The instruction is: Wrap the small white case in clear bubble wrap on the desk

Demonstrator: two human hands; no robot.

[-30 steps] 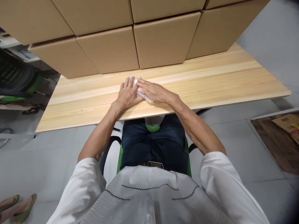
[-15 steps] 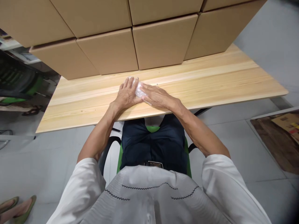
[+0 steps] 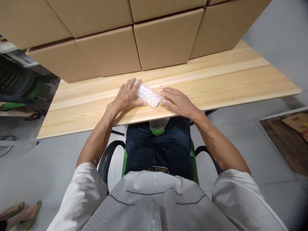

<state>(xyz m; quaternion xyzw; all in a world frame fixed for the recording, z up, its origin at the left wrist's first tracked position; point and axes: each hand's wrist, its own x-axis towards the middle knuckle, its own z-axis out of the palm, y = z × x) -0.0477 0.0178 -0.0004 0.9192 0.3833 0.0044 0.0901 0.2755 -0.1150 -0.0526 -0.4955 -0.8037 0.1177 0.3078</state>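
A small flat strip of clear bubble wrap [image 3: 148,95] lies slantwise on the wooden table near its front edge. Over its upper left end is my left hand [image 3: 127,95], fingers resting on the wrap and thumb along its lower side, gripping it against the tabletop. My right hand [image 3: 177,101] sits at the strip's right end, fingers stretched out and side by side, fingertips close to the corner. Whether those fingertips touch the wrap I cannot tell. Anything inside the wrap cannot be made out.
Stacked cardboard boxes [image 3: 108,53] line the back of the wooden table [image 3: 228,80]. Below the front edge are my lap and a green chair with black armrests [image 3: 108,160]. Another person's sandalled feet [image 3: 30,215] show at lower left. A flat cardboard piece [image 3: 297,125] lies at right.
My right hand has slid off the bubble wrap to the right, uncovering most of the strip. My left hand stays on the left end, shifted slightly left.
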